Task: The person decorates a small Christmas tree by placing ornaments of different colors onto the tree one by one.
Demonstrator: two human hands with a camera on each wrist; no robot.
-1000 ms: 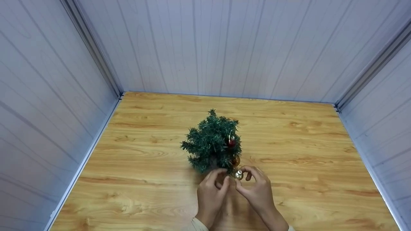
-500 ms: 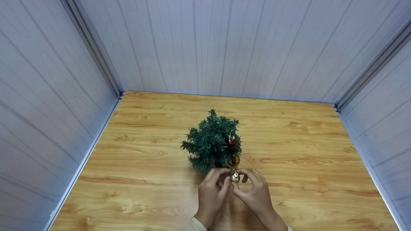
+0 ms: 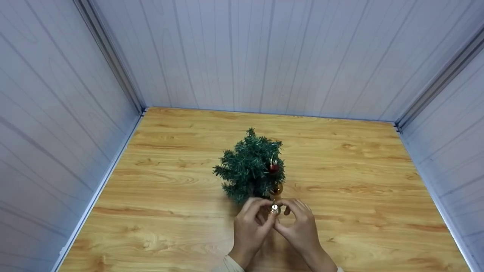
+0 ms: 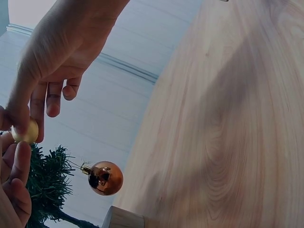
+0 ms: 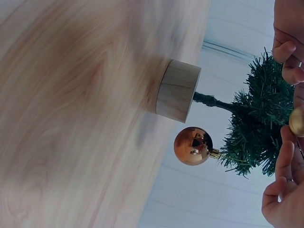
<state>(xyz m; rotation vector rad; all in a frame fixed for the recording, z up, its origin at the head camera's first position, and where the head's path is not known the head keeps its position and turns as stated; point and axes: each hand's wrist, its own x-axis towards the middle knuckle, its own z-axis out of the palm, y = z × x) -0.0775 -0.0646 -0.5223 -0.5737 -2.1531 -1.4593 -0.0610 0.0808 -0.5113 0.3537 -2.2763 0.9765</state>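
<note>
Both hands meet low at the front of a small artificial Christmas tree (image 3: 247, 162). My right hand (image 3: 300, 226) pinches a gold bauble (image 5: 297, 121) between thumb and finger. From the other side, the thumb and index fingertips of my left hand (image 3: 249, 224) close at the bauble's metal cap. Whether they hold the cap or a hanging loop is hidden. A copper-coloured bauble (image 5: 193, 146) hangs from a lower branch just behind the fingers. Higher up, on the tree's right side, hangs a red bauble (image 3: 273, 167).
The tree stands on a round wooden base (image 5: 178, 90), set on a wood-grain tabletop (image 3: 170, 211). Pale panelled walls (image 3: 249, 56) enclose the table at the back and on both sides.
My right hand has brought the gold bauble a little left, up to my left fingertips. The bauble has turned so its cap faces up. The tree stays put.
</note>
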